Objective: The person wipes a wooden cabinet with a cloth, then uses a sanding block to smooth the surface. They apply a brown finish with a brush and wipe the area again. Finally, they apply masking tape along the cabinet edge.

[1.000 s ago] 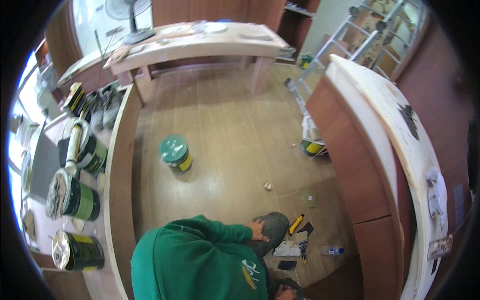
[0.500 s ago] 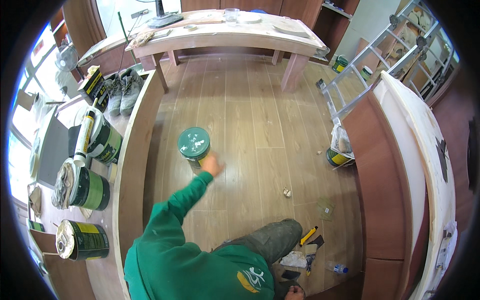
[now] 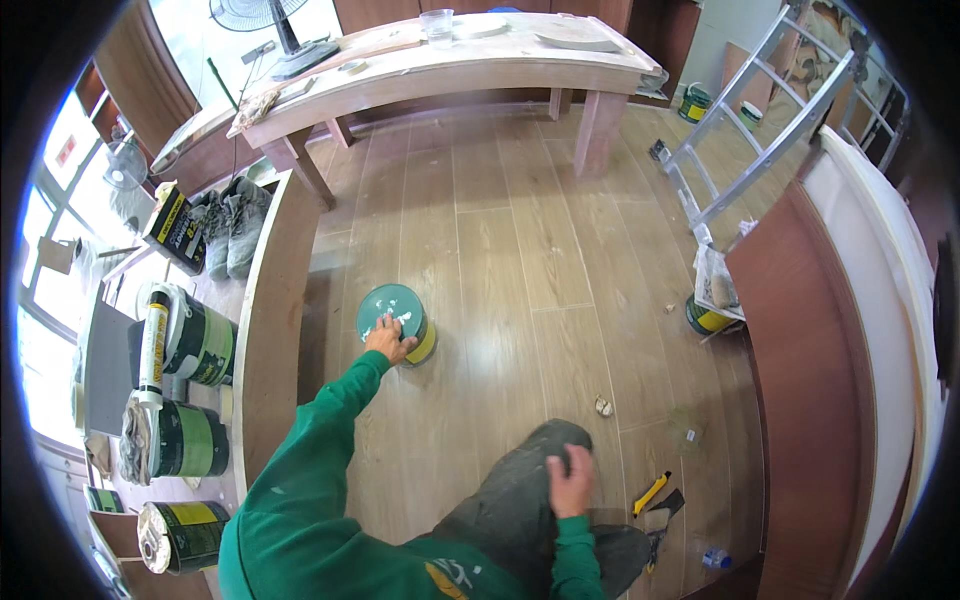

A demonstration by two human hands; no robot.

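Note:
A round paint tub (image 3: 424,346) with a paint-flecked green lid (image 3: 391,301) and a yellow band stands upright on the wood floor, ahead and left of me. My left hand (image 3: 390,342) lies on the lid near its front edge, fingers stretched out over it. My right hand (image 3: 571,482) is at my bent knee, fingers apart and slightly blurred, holding nothing visible. Right of my leg, a yellow-handled cutter (image 3: 651,494) and a brush with a dark tip (image 3: 662,516) rest on the floor.
Several tubs (image 3: 188,440) and a sealant tube (image 3: 153,345) stand behind the wooden panel (image 3: 262,350) on my left. Ahead is a long worktable (image 3: 450,75). A ladder (image 3: 760,120) and a brown curved panel (image 3: 815,330) border the right. A bottle (image 3: 716,559) lies low right.
My left hand has moved from the tub's right side onto its lid. My right hand has come up from the lower edge to my knee. The whole view has shifted slightly.

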